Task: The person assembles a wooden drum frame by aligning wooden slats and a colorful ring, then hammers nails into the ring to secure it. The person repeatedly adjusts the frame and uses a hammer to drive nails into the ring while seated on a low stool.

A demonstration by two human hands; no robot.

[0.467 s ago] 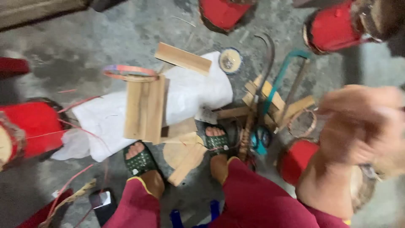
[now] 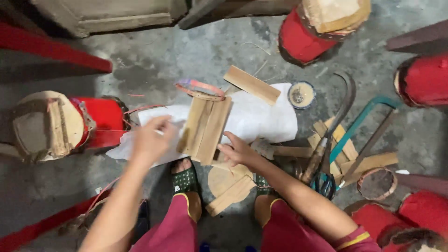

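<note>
Head view. Slats [image 2: 205, 129]: pale wooden strips side by side on a white sheet [image 2: 261, 116] on the floor.
Left hand [image 2: 150, 140]: blurred, over the sheet left of the slats; whether it grasps anything cannot be told.
Right hand [image 2: 238, 151]: released, fingers touching the slats' lower right corner.
Risk, judged: a nudge could scatter the loose slats.
Right of the slats: sickle [image 2: 333, 126], scissors [image 2: 324, 184], offcuts [image 2: 368, 163] crowd the reach.

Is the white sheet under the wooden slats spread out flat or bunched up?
Mostly spread flat: the white sheet lies open on the floor under the wooden slats, rumpled only at its left edge by the left hand.
</note>
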